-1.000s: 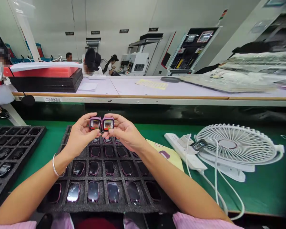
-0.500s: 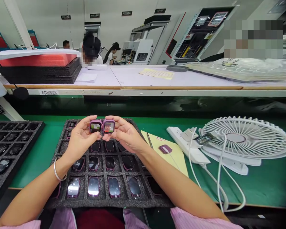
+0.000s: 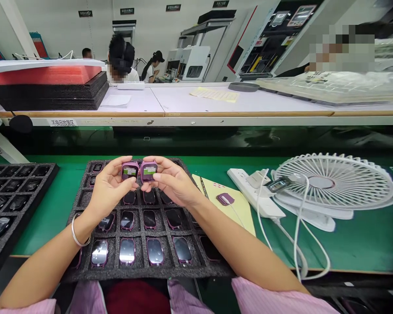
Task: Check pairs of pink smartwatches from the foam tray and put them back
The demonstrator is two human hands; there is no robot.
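Side by side above a black foam tray, two purple smartwatches without straps are held up with lit screens. My left hand grips the left smartwatch between fingers and thumb. The right smartwatch is in my right hand, its thumb lying at the lower right of the screen. Both screens show a green and dark picture with small pale text that I cannot read. In the tray's compartments below lie several more purple-rimmed watches with dark, reflecting screens. My forearms cover part of the tray's sides.
A second foam tray of watches lies at left. To the right are yellow paper with a purple charging piece, a power strip, loose white cables and a white fan. A raised shelf runs behind; people sit beyond.
My right thumb has moved onto the right watch's screen. That screen has changed from a reddish picture to a green and dark one. The view has shifted slightly.
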